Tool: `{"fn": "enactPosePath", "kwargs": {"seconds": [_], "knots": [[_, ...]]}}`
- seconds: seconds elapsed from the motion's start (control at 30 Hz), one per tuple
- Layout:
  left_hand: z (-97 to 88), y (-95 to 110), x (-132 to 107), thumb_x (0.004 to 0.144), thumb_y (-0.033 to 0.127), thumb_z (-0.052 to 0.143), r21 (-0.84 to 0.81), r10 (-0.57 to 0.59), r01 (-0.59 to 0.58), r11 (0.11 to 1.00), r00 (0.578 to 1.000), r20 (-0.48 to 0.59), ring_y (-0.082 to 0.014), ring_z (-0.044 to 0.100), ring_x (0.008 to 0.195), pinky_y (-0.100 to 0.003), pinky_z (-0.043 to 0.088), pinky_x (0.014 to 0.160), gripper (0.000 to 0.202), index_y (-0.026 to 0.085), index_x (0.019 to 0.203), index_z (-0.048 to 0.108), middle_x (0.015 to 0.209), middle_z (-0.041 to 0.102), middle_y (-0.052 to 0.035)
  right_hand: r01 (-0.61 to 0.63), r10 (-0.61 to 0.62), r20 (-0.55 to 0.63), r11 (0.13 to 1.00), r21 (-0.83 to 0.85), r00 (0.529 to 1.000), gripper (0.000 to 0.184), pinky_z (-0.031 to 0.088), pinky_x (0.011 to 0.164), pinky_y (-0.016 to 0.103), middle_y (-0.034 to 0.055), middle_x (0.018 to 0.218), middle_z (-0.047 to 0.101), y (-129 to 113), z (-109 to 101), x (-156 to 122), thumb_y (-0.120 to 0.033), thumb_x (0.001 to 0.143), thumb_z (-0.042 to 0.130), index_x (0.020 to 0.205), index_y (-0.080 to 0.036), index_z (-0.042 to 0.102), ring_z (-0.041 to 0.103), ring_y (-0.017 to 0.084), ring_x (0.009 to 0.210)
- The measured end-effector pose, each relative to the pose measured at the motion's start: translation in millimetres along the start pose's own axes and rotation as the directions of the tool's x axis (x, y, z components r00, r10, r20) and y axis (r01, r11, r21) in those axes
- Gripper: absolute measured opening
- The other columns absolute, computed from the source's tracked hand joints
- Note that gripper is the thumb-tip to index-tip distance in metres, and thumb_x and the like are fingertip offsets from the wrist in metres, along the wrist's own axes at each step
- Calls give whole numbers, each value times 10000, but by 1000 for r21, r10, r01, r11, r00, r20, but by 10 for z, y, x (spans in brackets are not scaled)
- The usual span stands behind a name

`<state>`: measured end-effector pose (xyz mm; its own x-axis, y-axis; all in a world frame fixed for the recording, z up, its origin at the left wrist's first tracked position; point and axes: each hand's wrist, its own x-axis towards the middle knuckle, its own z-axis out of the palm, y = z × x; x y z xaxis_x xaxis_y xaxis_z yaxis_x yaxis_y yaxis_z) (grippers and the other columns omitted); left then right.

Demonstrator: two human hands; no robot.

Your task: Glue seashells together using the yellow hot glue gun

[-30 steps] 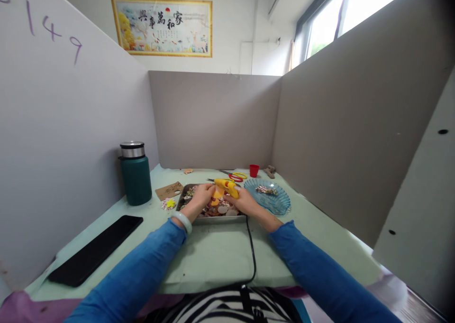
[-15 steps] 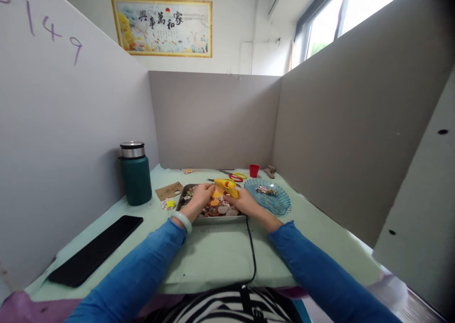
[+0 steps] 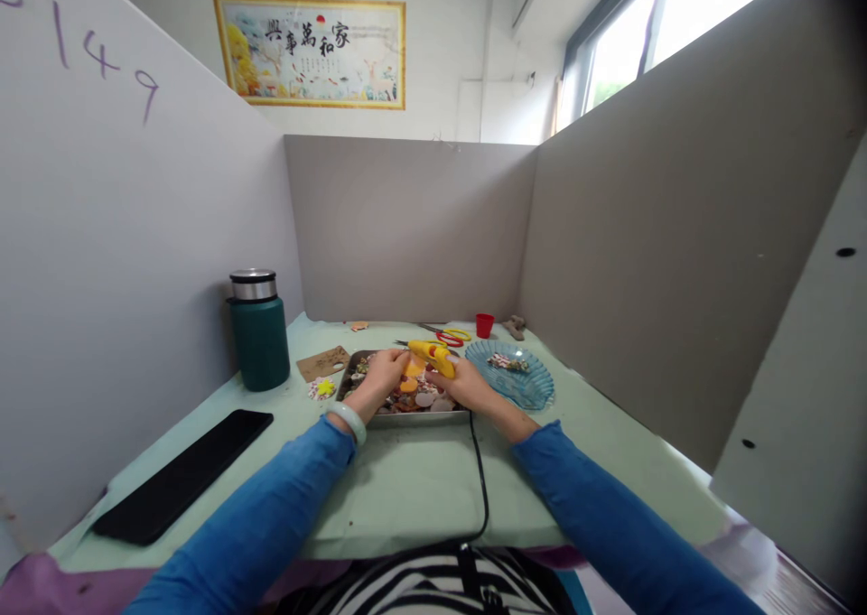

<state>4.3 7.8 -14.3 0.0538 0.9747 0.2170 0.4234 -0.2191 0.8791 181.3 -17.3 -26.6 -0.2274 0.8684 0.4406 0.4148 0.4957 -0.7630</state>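
A yellow glue gun (image 3: 433,354) is in my right hand (image 3: 464,383), its nozzle pointing left and a black cord trailing down toward the table's front edge. My left hand (image 3: 386,371) is closed, its fingertips pinching a flat orange piece (image 3: 414,365) just under the nozzle; the exact shape of that piece is partly hidden. Both hands are above a metal tray (image 3: 406,421) filled with small mixed pieces, among them pale round discs (image 3: 424,399) and another orange piece (image 3: 408,386).
Left of the tray stand a green bottle (image 3: 260,340) and a black phone-like slab (image 3: 186,475), with brown card (image 3: 322,364) and a decorated disc (image 3: 322,388) closer in. To the right is a blue plate (image 3: 538,385); behind lie scissors (image 3: 451,337) and a red cup (image 3: 484,325). Grey panels (image 3: 406,227) enclose the table.
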Motion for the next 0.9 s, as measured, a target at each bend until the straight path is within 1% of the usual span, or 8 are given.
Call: {"fn": "enactPosePath", "kwargs": {"seconds": [0.13,0.27,0.47,0.73,0.9], "knots": [[1,-28,29,855,263,478,57,19,-17,998,1000,-24,-90,436,394,-192,359,400,240,169,637,510,469,460,42,7,-7,0,1000,-9,1000,313,423,588,252,3,718,644,21,3,10,-415,755,648,913,-145,659,551,136,602],[5,-70,62,852,283,477,71,22,-20,997,1000,-21,-97,451,411,-198,363,411,238,170,645,516,486,474,34,-6,6,4,1000,-17,1000,307,430,598,260,11,724,650,26,2,14,-414,756,651,909,-148,660,559,144,610],[-7,-47,41,854,285,470,93,14,-11,996,999,-35,-102,457,428,-207,369,423,240,166,655,529,510,489,24,3,-2,5,999,-44,1000,293,434,609,262,14,756,660,34,3,19,-406,763,648,910,-153,658,579,151,636],[-17,-12,18,852,278,472,94,27,-23,995,999,-44,-98,456,431,-197,337,424,245,169,638,523,499,479,32,7,-7,1,1000,-17,1000,278,426,582,252,4,702,642,28,10,13,-396,766,637,901,-153,652,571,146,613],[-20,-12,25,846,277,485,95,59,-54,994,997,-51,-89,449,447,-187,329,433,257,171,612,498,501,473,33,-1,1,-15,1000,-4,1000,272,416,566,247,-2,676,636,16,13,10,-392,754,640,879,-150,644,558,141,595]]}}
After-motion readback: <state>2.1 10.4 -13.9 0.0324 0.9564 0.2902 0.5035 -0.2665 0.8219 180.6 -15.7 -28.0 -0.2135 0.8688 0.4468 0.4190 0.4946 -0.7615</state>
